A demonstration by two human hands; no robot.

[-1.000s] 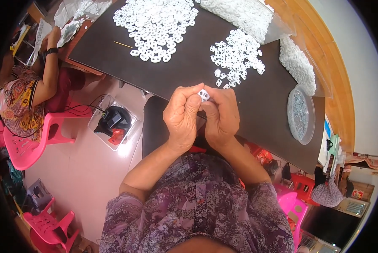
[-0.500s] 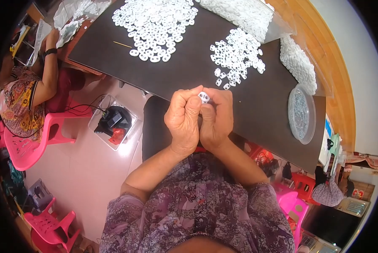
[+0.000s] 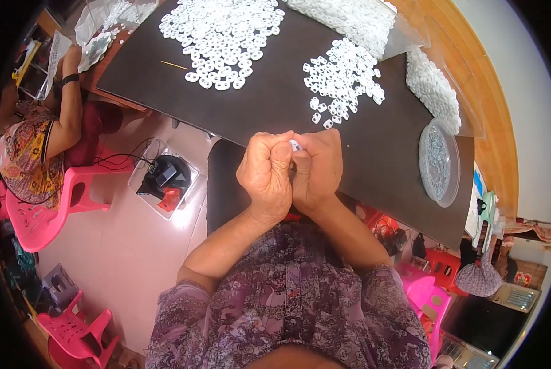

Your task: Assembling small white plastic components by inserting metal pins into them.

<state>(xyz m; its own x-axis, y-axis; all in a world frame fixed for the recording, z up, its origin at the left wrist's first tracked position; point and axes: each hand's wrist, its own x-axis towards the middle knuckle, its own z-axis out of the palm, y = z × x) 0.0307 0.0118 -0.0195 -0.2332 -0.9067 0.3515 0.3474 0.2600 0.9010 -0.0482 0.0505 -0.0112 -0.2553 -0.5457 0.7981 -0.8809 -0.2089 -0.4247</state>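
Observation:
My left hand (image 3: 268,175) and my right hand (image 3: 317,165) meet over the near edge of the dark table, fingers closed. Pinched between their fingertips is a small white plastic piece (image 3: 295,145), mostly covered by the fingers. Beyond them, to the right, lies a pile of small squarish white plastic pieces (image 3: 343,77) with two holes each. A larger spread of oval white pieces with two holes (image 3: 226,46) covers the far left of the table. A thin yellowish stick (image 3: 174,64) rests beside that spread.
The dark table (image 3: 386,154) carries a clear round tub (image 3: 440,163) of small metallic parts at right. Bags of white pieces (image 3: 434,89) stand behind. Leftward, a co-worker (image 3: 29,147) sits on a pink chair (image 3: 48,212); a clear bin (image 3: 165,178) with a black device is on the floor.
The fingers have closed further over the white piece, so less of it shows now. Both hands stay nearly in place, and the view has shifted slightly.

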